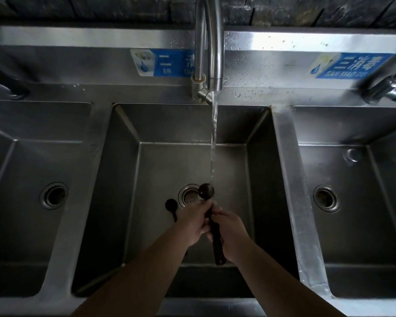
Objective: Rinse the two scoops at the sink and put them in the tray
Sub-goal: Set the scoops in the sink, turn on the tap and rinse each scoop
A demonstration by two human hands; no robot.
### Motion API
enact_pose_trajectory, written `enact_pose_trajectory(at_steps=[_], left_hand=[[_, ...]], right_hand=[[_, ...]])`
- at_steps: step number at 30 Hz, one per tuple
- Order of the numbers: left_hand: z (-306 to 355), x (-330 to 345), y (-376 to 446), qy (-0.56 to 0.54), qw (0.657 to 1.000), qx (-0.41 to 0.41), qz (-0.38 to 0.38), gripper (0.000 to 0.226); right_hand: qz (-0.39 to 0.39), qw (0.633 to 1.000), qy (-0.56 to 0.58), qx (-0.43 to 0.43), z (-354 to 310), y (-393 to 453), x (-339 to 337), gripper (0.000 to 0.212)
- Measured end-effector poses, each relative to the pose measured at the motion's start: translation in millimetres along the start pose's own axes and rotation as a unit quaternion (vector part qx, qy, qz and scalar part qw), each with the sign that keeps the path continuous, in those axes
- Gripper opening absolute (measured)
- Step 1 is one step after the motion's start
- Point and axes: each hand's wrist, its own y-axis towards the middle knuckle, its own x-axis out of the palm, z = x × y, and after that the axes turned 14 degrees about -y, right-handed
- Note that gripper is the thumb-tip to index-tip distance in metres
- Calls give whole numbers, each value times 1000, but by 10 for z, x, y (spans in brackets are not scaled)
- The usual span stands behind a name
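A dark long-handled scoop [206,191] is held over the middle sink basin [160,161], its round bowl right under the stream of water [213,143] from the tap [215,53]. My left hand [196,219] and my right hand [230,232] both grip its perforated handle, left nearer the bowl. A second dark scoop [171,205] lies on the basin floor left of the drain [189,195], its handle partly hidden behind my left hand. No tray is in view.
Steel basins flank the middle one, the left basin [32,161] and the right basin [357,179], each with an open drain. Blue labels are stuck on the backsplash. Another tap [386,88] juts in at the right.
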Motion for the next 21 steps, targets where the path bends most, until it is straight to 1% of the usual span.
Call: enact_pose_trajectory(at_steps=[3, 7, 10, 12, 16, 18, 21], left_hand=[[88, 30, 1, 0, 999, 11, -40, 27], [282, 146, 52, 26, 998, 60, -27, 35], [502, 293, 38, 39, 993, 98, -48, 28], [661, 383, 25, 47, 989, 130, -61, 28], [954, 529, -35, 54, 985, 158, -45, 21], [1081, 609, -78, 44, 983, 173, -41, 22], [1208, 716, -123, -2, 979, 194, -58, 26]], right_hand=[[-33, 999, 29, -9, -111, 17, 4, 23], [-51, 997, 58, -26, -379, 78, 49, 27], [-60, 995, 63, -50, -611, 106, 93, 25], [-75, 992, 68, -71, -763, 104, 136, 24], [-128, 981, 85, -119, -1058, 49, 265, 29], [-124, 980, 73, -139, -1191, 27, 323, 26], [-116, 976, 71, -169, -1345, -9, 366, 28]])
